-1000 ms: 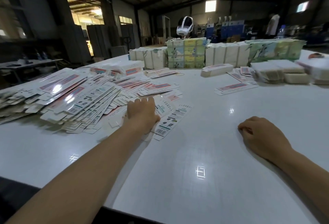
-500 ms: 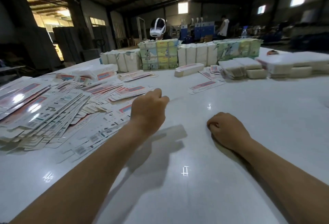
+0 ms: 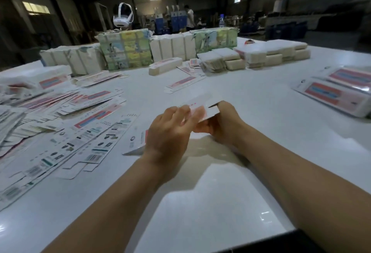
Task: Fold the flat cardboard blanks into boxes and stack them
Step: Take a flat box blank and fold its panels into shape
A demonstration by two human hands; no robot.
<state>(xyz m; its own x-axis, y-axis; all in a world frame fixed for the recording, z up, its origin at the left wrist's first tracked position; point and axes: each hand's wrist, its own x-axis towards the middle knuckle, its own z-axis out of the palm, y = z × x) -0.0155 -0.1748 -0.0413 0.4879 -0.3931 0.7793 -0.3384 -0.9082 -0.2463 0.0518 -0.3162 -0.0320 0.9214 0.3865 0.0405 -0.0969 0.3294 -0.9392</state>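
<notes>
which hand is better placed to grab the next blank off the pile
Left. The left hand is nearer the pile, which lies on its side; the right hand grips the blank farther away.

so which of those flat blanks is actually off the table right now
The blank held between the left hand and right hand at table centre; the others lie flat, spread at left.

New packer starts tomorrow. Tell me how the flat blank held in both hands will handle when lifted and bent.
The blank looks like thin printed card, so probably light. It spans between the left hand and right hand without drooping, so likely stiff enough, flexing mainly at creases. The spread pile of blanks on the glossy table suggests they slide easily.
</notes>
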